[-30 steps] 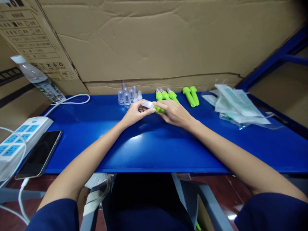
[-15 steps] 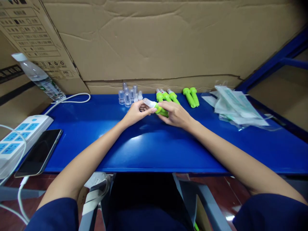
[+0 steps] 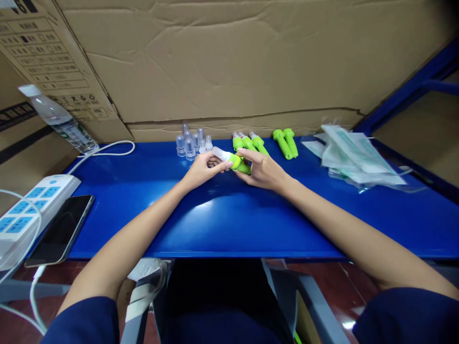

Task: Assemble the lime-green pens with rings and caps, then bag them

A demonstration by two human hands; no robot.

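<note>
My left hand point(image 3: 203, 169) is closed around a lime-green tube point(image 3: 242, 167) near its white collar, with the thumb lying along the collar. A clear domed cap point(image 3: 219, 153) covers the tube's upper left end. My right hand point(image 3: 263, 168) surrounds the green end with its fingers apart; the index finger is lifted off the tube, and whether the thumb touches it I cannot tell. Behind my left hand stand several clear caps point(image 3: 189, 145). Several green tubes with clear tips point(image 3: 246, 142) lie behind my right hand, and two plain green tubes point(image 3: 285, 142) lie further right.
Packets in clear plastic point(image 3: 358, 157) are piled at the right of the blue table point(image 3: 215, 229). On the left are a power strip point(image 3: 36, 205), a phone point(image 3: 62, 229), a white cable point(image 3: 118, 149) and a leaning water bottle point(image 3: 62, 119). A cardboard wall point(image 3: 233, 62) stands behind.
My right hand's fingers have spread and loosened from the green tube, so more of it shows. My left hand keeps its hold in nearly the same place.
</note>
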